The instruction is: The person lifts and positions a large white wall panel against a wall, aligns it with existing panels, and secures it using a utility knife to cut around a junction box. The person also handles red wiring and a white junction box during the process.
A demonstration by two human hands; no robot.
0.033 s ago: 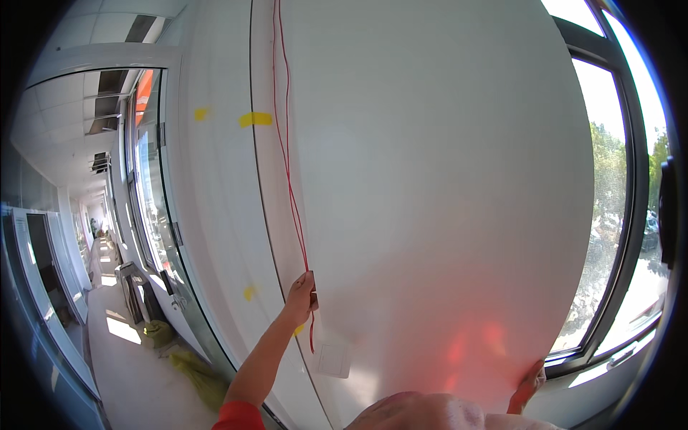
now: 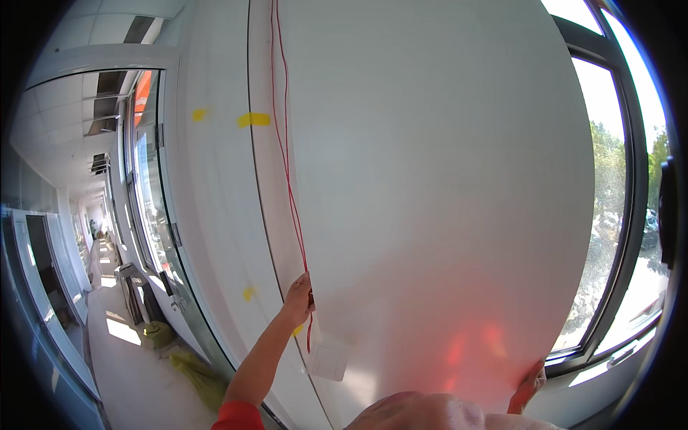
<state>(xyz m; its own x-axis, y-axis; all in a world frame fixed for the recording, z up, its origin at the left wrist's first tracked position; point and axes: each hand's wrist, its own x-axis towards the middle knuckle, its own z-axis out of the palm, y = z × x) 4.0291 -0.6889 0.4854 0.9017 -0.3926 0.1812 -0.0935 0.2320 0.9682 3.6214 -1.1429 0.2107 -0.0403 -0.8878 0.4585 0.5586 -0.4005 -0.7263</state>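
Note:
Two thin red wires point(image 2: 287, 154) hang down the wall and pass into my left hand point(image 2: 297, 294). The fingers are closed round them at the left edge of a large white panel point(image 2: 430, 186), and a short red end sticks out below the fist. Whether this hand also grips the panel edge, I cannot tell. A small dark piece shows beside the fingers. My right hand point(image 2: 528, 387) is at the panel's lower right edge, near the window, its fingers bent round the edge and partly hidden. A pale square outline point(image 2: 328, 362) lies low on the panel.
Yellow tape pieces point(image 2: 254, 120) stick to the wall strip at the left, beside a dark seam. A glass door point(image 2: 147, 179) opens onto a corridor point(image 2: 122, 344) with green sacks point(image 2: 197, 376) on its floor. At the right stands a dark-framed window point(image 2: 622, 215).
My left hand and the wires have shifted slightly to the left, and the pale square has moved a little the same way. My right hand has stayed in place.

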